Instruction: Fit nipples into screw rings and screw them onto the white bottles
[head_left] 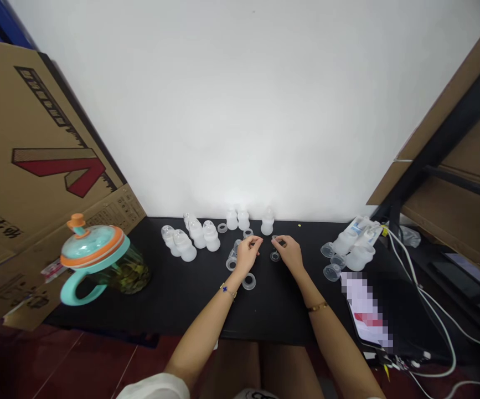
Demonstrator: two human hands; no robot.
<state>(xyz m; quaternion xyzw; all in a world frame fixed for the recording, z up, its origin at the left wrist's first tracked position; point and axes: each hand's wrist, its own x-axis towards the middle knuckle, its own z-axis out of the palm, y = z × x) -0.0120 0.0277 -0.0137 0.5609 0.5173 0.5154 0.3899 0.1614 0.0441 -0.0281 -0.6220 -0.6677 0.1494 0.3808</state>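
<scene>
My left hand hovers over the middle of the black table, fingers curled together. Whatever its fingertips may hold is too small to make out. A short gap to the right, my right hand pinches at something small and pale, which I cannot identify. Just below the right fingertips lies a clear ring-shaped part. Beside and partly behind my left hand are more translucent ring parts, and another ring rests below its wrist. One white baby bottle stands upright beyond both hands.
Several baby bottles stand at the left; two more stand by the wall. At the right are bottles, clear caps, a phone and white cables. A lidded jug stands far left beside cardboard.
</scene>
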